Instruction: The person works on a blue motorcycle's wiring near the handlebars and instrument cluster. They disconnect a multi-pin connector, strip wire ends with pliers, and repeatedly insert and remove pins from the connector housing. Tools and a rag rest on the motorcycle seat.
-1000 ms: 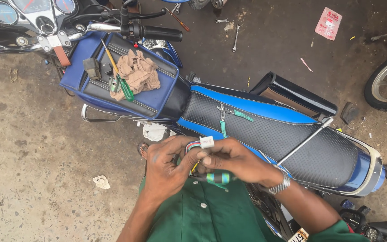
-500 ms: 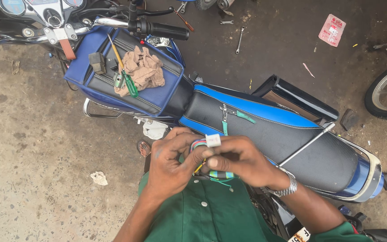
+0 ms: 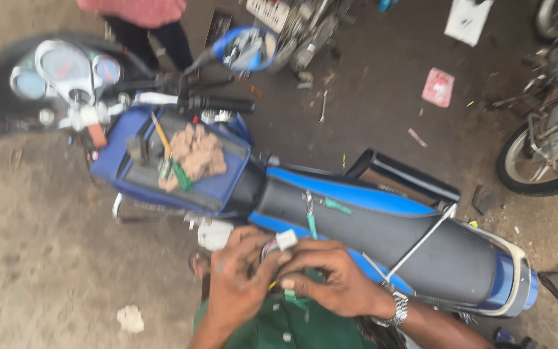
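Pink flat packet point(image 3: 438, 87) far right on oil-stained concrete floor point(image 3: 33, 284), white sheet point(image 3: 467, 19) beyond, left hand point(image 3: 237, 281) and right hand point(image 3: 330, 278) fingers pinching white connector point(image 3: 286, 240) of coloured wire bundle point(image 3: 270, 248), beside blue motorcycle point(image 3: 330, 213).

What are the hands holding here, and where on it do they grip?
Both the left hand and right hand pinch a bundle of coloured wires just below its white plastic connector, which sticks out above the fingertips.

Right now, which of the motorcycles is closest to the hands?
The blue and black motorcycle lying right under both hands; the others, with only a wheel showing, stand off at the right edge.
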`<state>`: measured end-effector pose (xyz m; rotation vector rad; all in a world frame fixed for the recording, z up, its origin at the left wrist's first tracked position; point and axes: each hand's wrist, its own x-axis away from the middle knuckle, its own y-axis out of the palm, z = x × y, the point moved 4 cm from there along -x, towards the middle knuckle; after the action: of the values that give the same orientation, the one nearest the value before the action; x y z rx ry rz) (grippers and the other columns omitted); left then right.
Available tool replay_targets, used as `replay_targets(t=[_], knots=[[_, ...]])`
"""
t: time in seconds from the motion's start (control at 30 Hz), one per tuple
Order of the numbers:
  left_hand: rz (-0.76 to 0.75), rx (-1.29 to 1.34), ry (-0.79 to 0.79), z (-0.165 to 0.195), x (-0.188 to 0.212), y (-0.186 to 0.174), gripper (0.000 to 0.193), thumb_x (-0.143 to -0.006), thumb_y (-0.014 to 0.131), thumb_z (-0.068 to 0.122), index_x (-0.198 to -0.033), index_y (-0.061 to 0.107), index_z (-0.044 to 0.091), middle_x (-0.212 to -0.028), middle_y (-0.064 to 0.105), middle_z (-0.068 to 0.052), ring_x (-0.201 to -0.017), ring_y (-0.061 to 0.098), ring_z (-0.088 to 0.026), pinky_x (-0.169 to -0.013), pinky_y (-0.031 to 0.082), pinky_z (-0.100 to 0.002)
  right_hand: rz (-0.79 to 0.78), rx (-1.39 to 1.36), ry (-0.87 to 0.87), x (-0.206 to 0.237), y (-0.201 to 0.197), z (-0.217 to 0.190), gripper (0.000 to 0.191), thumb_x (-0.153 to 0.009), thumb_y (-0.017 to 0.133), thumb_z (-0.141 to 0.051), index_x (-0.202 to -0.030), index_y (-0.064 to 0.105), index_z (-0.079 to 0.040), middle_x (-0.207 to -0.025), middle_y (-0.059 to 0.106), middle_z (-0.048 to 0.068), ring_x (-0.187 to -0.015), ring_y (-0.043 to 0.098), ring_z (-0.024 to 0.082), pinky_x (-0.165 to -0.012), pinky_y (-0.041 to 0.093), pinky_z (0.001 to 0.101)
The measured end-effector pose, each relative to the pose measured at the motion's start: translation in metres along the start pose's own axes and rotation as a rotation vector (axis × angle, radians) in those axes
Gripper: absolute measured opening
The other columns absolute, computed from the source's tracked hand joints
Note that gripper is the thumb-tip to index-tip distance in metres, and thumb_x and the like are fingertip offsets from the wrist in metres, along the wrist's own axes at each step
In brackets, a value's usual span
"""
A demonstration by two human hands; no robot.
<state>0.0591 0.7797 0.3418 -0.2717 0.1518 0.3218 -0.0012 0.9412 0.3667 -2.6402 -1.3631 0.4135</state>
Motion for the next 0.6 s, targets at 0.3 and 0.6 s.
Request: replay_targets(t=[0.3, 0.6], knots=[[0.024, 0.173, -0.263, -0.018, 0.006, 0.012, 0.017, -0.093, 0.071, 0.015, -0.095, 0.068, -0.001, -0.057, 0.07, -0.001, -0.05, 0.056, -0.002, -0.043, 0.042, -0.024, 0.054, -0.059, 0.203, 0.008, -0.005, 0.009, 0.013, -0.087, 0.08, -0.006, -0.099, 0.077, -0.002, -0.093, 0.073, 0.008, -0.085, 0.069, 0.019, -0.076, 0.056, 0.0334], [0.038, -0.006, -0.142, 0.002, 0.007, 0.016, 0.02, -0.096, 0.072, 0.02, -0.1, 0.066, 0.002, -0.054, 0.062, -0.004, -0.044, 0.046, -0.007, -0.041, 0.035, -0.029, -0.096, 0.289, 0.074, 0.01, -0.015, -0.016, 0.019, -0.089, 0.077, -0.015, -0.104, 0.074, -0.004, -0.093, 0.071, 0.007, -0.084, 0.068, 0.02, -0.074, 0.055, 0.0329]])
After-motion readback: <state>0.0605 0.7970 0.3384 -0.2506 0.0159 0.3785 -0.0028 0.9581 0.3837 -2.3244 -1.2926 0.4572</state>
